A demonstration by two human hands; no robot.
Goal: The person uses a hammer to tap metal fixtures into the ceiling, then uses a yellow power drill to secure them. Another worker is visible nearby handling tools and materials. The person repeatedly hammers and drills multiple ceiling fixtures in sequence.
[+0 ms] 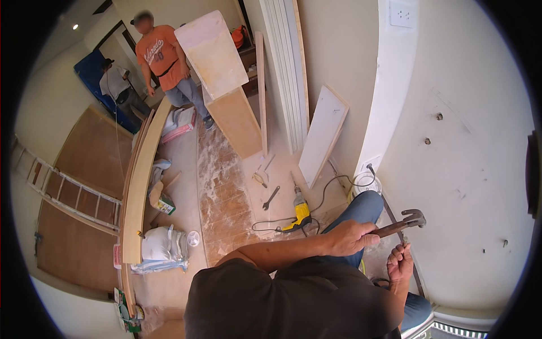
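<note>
My left hand (351, 238) is closed around the brown handle of a claw hammer (415, 218); its metal head stands out to the right, in front of the pale wall (463, 181). Just below the hammer, my right hand (400, 262) pinches a small, thin piece (403, 239), too small to name for certain, close to the wall. Several small metal fittings (439, 116) stick out of that wall. On the floor beyond my left arm lie a yellow and black power drill (301, 213) with its cord, an open-end wrench (271, 198) and pliers (259, 179).
A white bucket (368, 184) stands by the wall behind my knee. White panel (323, 135) and boxes (234, 121) lean ahead. Long boards (138, 186), sacks (164, 246) and a ladder (70, 189) occupy the left. One person in orange (162, 56) and another person (121, 85) are farther back.
</note>
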